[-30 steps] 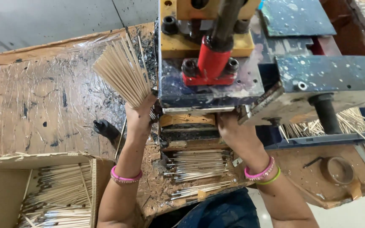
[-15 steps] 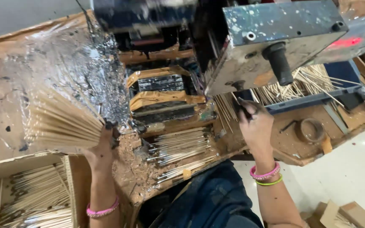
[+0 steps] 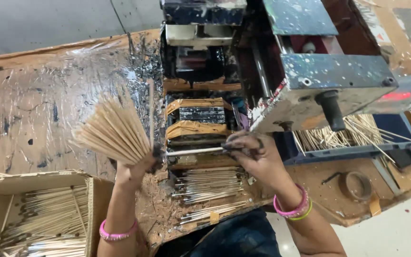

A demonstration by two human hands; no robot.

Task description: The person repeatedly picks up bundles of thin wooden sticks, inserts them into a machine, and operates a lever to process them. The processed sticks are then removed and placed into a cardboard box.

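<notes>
My left hand (image 3: 136, 169) grips a fanned bundle of thin pale sticks (image 3: 112, 131), held up over the plastic-covered table (image 3: 39, 104). My right hand (image 3: 253, 154) pinches one end of a single stick (image 3: 193, 151) that lies level between the two hands, just in front of the stained machine (image 3: 200, 119). Below the hands, rows of dark-tipped sticks (image 3: 208, 183) lie on the table's front edge.
A cardboard box (image 3: 48, 219) full of sticks stands at the lower left. A blue tray (image 3: 348, 138) with loose sticks sits at the right under a paint-spattered metal block (image 3: 329, 81). A tape roll (image 3: 355, 185) lies on the right of the bench.
The view has swung back left. My left hand has brought the bundle toward the machine, and my right hand has come from the tray side to hold one stick level.
</notes>
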